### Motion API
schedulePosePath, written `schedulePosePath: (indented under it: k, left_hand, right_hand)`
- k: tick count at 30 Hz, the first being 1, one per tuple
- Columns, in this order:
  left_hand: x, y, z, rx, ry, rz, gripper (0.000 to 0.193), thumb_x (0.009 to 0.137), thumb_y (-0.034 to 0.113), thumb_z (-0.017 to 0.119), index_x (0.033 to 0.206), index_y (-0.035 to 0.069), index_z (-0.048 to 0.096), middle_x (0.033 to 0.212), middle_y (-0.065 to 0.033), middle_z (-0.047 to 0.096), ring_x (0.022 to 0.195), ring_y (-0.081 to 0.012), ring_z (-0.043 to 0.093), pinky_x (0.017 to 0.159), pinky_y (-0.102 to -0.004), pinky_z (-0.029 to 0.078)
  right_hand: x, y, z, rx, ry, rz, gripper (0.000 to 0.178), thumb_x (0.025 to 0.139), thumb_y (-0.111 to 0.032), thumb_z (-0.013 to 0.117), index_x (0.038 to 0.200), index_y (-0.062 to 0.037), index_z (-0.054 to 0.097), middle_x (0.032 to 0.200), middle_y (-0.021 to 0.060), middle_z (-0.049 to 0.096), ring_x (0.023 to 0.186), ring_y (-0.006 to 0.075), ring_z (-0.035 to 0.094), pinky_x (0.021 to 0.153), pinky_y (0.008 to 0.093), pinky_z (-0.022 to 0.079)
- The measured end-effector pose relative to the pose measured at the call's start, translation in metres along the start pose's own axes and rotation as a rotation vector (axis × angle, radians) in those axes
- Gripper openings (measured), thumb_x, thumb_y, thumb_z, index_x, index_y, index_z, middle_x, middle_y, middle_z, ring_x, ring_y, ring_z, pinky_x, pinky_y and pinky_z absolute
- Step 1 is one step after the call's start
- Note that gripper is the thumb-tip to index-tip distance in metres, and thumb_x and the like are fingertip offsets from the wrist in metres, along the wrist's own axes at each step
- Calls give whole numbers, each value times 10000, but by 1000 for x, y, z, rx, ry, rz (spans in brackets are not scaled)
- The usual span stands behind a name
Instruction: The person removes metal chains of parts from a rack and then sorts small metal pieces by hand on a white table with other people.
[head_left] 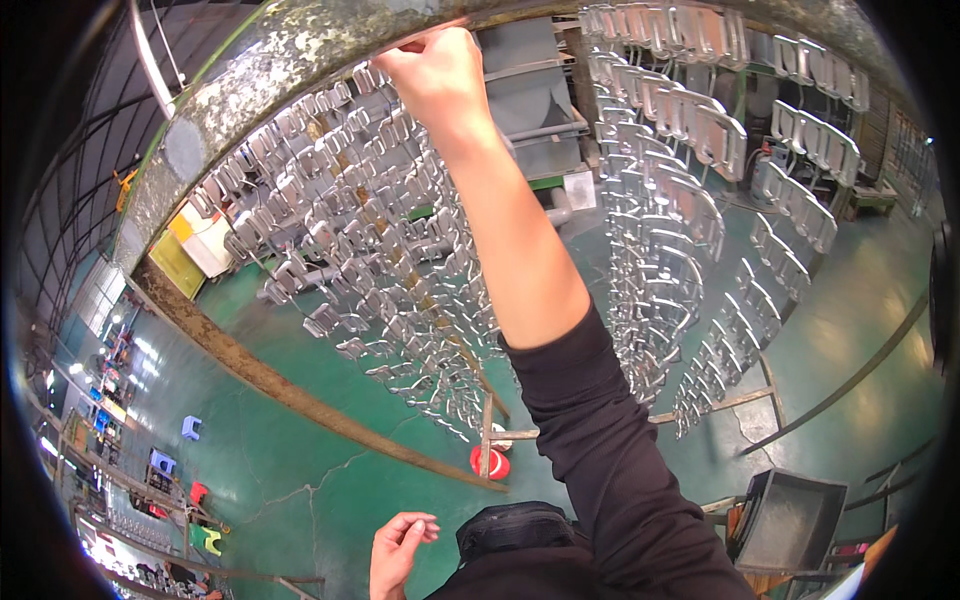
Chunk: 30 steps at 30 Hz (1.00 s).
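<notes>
My right hand (440, 80) is raised high on a bare forearm below a black sleeve. Its fingers are closed against the lower edge of a worn, mottled metal beam (290, 50); what they grip, if anything, is hidden. Just below hang rows of shiny bent metal pieces (330, 210), strung on a rack to the left of my arm. More rows of such pieces (650, 210) hang on the right. Low in front of my body, my left hand (395, 555) is loosely curled, thumb by the fingers, with nothing visible in it.
A rusty curved bar (300, 408) crosses at the left. Behind the rack's foot stands a red bucket (490, 462). A grey plastic crate (790, 520) sits at the lower right. Coloured stools (191, 428) and benches line the left side of the green floor (270, 480).
</notes>
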<state>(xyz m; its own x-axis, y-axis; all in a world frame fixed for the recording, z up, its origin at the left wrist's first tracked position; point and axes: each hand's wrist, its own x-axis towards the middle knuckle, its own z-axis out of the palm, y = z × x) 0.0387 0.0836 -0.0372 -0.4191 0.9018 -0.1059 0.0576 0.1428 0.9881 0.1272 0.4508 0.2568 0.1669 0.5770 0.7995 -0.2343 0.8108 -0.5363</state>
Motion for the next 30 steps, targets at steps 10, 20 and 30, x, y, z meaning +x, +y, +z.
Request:
schedulePosePath:
  k: [10,20,30]
  left_hand:
    - [-3,-5,-15,-33,-183,-24,139,866,30,471,918,-32,585,791,-90,614,696,-136,578,654,-254,474]
    - [-28,-22,-8,-50,-420,-108,155,877,75,499,941,-23,600,810,-69,622,714,-118,581,679,-246,479]
    - [-35,-16,40,-82,-342,-31,149,877,81,502,935,-17,598,806,-71,619,709,-115,583,674,-245,486]
  right_hand:
    - [-143,-111,-89,132,-110,54,98,777,-43,594,856,9,624,764,54,609,656,92,551,586,220,431]
    - [-125,-184,-250,-342,465,-82,214,821,-143,594,951,25,623,734,23,569,553,36,392,487,176,249]
    - [-13,-132,-324,80,60,183,214,801,-116,632,990,-18,611,904,60,612,676,55,503,522,168,366]
